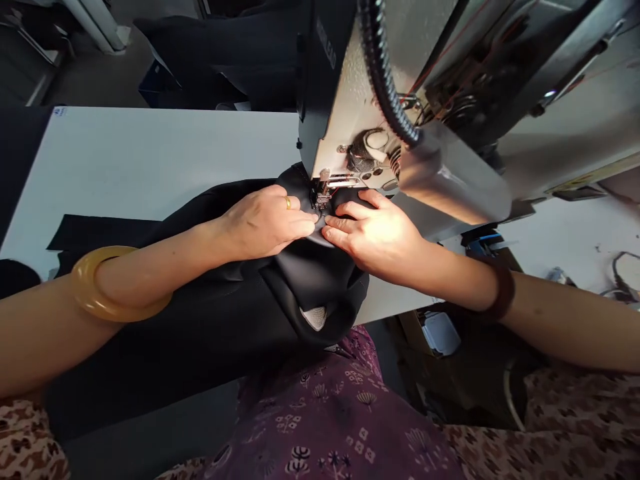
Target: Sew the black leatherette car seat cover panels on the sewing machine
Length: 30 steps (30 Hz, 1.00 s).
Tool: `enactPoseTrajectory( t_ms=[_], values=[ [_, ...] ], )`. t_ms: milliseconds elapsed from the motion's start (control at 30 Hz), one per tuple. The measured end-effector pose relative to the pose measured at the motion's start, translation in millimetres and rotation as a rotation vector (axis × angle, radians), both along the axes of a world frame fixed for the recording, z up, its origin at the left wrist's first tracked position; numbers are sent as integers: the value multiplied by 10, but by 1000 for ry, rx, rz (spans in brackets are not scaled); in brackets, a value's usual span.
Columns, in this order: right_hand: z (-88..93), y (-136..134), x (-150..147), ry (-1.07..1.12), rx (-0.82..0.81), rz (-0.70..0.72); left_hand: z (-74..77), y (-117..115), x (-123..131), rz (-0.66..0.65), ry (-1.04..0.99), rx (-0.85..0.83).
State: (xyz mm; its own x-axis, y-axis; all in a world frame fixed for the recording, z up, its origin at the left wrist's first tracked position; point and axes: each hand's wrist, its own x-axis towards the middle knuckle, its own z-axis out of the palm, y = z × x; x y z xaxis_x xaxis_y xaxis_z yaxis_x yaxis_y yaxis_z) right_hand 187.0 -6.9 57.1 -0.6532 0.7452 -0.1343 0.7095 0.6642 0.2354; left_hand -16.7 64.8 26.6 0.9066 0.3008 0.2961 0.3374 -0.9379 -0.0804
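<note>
A black garment (280,287) lies bunched on the white table (150,160) under the head of a sewing machine (450,113). My left hand (265,220) rests on the cloth with its fingers pressed together, pinching the fabric just in front of the presser foot (323,195). It wears a gold ring, and a yellow bangle circles that wrist. My right hand (375,233) lies opposite, fingers curled down onto the same fold, fingertips almost meeting those of the left. A dark bangle sits on the right wrist.
A flat black fabric piece (100,230) lies on the table at left. More dark cloth is heaped behind the machine (215,53). A blue-and-white item (440,332) sits below the table edge at right. My patterned clothing fills the bottom.
</note>
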Motion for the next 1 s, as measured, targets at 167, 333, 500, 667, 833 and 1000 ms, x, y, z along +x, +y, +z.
enactPoseTrajectory(
  t_ms=[167,333,500,667,833,1000],
  values=[
    [-9,74,54,33,46,79,-6,-44,28,6,95,171],
    [-41,104,88,15,100,70,-116,-150,84,9,13,335],
    [-58,89,29,52,89,42,-90,-97,-57,-42,7,171],
    [-69,90,-133,-2,97,-63,-220,397,-646,491,3,-260],
    [-129,161,-14,49,133,15,-637,369,-1021,643,360,-552],
    [-192,117,57,10,141,26,-552,68,-1069,551,464,-435]
  ],
)
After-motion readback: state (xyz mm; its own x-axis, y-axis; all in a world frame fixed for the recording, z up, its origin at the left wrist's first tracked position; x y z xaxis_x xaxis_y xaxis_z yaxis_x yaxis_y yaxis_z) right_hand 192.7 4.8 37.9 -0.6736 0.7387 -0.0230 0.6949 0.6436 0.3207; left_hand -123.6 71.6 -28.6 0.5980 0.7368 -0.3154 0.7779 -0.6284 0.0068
